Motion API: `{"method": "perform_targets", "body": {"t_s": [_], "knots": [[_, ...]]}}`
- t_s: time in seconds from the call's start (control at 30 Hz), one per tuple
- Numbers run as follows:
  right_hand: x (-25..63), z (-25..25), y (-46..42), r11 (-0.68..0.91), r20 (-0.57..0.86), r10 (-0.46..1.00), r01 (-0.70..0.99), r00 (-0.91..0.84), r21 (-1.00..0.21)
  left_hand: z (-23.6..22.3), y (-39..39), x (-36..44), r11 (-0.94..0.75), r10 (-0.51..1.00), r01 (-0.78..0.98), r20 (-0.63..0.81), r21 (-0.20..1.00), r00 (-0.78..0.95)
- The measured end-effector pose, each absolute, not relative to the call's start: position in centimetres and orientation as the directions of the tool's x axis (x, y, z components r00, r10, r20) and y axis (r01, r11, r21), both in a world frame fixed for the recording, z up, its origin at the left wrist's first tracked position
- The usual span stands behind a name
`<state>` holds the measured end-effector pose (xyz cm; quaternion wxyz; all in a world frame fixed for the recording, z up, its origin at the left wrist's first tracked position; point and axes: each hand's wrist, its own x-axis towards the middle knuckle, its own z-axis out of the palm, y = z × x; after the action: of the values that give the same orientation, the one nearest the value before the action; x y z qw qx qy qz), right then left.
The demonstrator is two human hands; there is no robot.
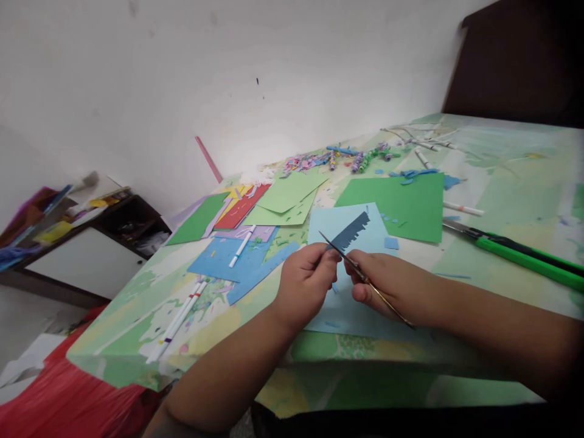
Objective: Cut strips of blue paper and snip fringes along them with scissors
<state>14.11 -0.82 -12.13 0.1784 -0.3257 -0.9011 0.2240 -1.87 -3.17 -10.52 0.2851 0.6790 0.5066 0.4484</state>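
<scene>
My left hand [306, 281] is closed, pinching one end of a dark blue paper strip [350, 231] with short fringe-like cuts along its edges. My right hand [385, 283] is closed around slim metal scissors [365, 278], seen almost edge-on. Their dark pointed blades cross the strip close to my left fingertips, and the golden handle end points down to the right. Fingers partly hide the handles. Beneath both hands lies a light blue sheet [328, 220] with small blue scraps on it.
Right of the hands lie a green cutter knife [524, 254] and a dark green sheet [406, 204]. Light green sheets [292, 191], blue foam-like sheets [214, 258] and white markers [177, 319] lie to the left. Beaded pieces [358, 161] and scraps sit near the wall.
</scene>
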Motion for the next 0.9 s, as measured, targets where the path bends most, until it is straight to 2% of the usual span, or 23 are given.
{"method": "perform_targets", "body": {"t_s": [0.27, 0.53, 0.9], "knots": [[13.88, -11.79, -0.85, 0.65, 0.12, 0.71, 0.58, -0.694, -0.49, -10.55, -3.1, -2.09, -0.343, 0.938, 0.434, 0.326, 0.833, 0.116], [13.88, -11.86, -0.79, 0.656, 0.153, 0.704, 0.552, -0.693, -0.515, -10.76, -2.98, -2.16, -0.325, 0.944, 0.405, 0.321, 0.854, 0.081], [13.78, -12.02, -0.81, 0.649, 0.143, 0.718, 0.582, -0.681, -0.49, -10.74, -2.88, -2.0, -0.432, 0.897, 0.49, 0.418, 0.757, 0.144]]}}
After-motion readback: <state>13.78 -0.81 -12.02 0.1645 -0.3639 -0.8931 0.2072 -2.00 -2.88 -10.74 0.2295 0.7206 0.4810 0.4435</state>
